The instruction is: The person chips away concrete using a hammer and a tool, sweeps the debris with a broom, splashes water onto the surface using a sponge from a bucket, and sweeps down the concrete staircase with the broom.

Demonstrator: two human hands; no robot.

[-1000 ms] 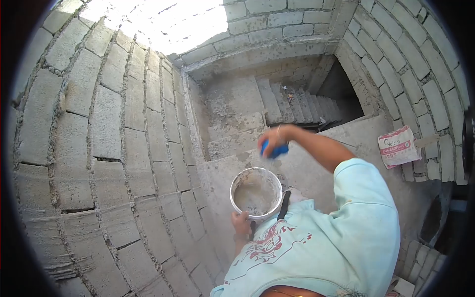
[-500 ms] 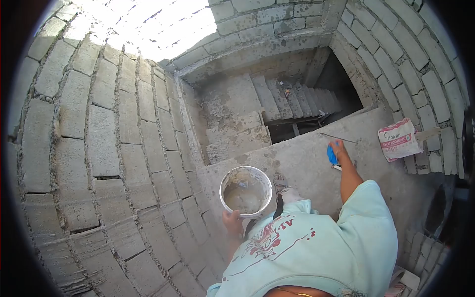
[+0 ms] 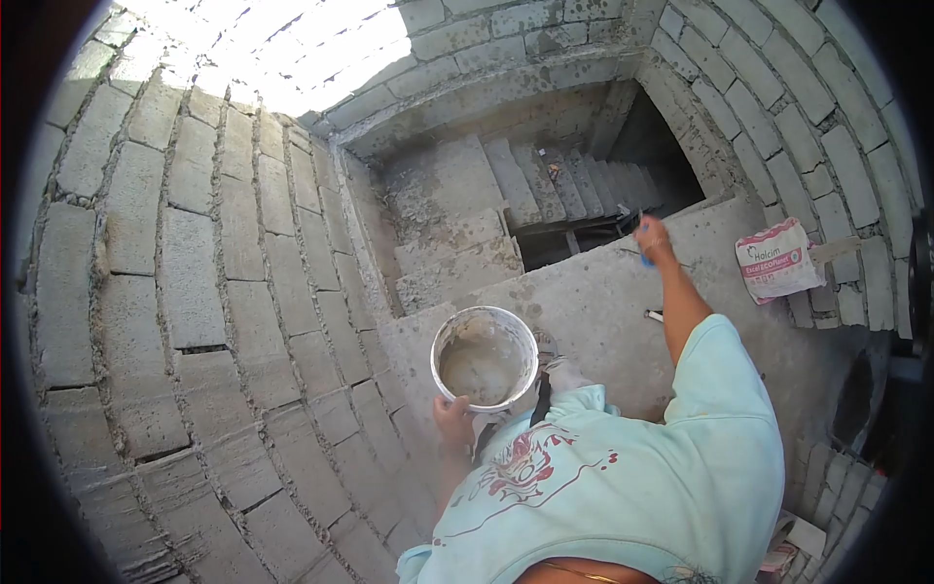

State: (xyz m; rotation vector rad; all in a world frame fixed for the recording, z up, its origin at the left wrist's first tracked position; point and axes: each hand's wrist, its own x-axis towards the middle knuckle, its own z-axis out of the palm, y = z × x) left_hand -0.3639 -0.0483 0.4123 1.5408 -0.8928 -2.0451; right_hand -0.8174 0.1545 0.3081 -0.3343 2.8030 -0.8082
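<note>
A white bucket (image 3: 530, 355) stands upright in front of me, its inside coated grey, with murky grey matter at the bottom. My left hand (image 3: 453, 420) is closed on its near left rim. Out to the right, my right hand (image 3: 654, 240) is closed round a small blue object (image 3: 646, 260), mostly covered by the fingers. A dark part shows just beyond the hand, at the edge of the stair opening; I cannot make out its exact kind. Below that hand, a short white piece (image 3: 655, 314) lies on the concrete floor (image 3: 603, 341).
Beyond the floor edge, concrete stairs (image 3: 559, 185) descend into a dark opening (image 3: 671, 156). A white and pink Holcim cement bag (image 3: 778, 263) leans at the right wall. Rough block walls (image 3: 195, 282) surround the space.
My right hand has moved forward and slightly left with the blue object, towards the stair opening. My left hand keeps its hold on the bucket, which appears slightly higher in view.
</note>
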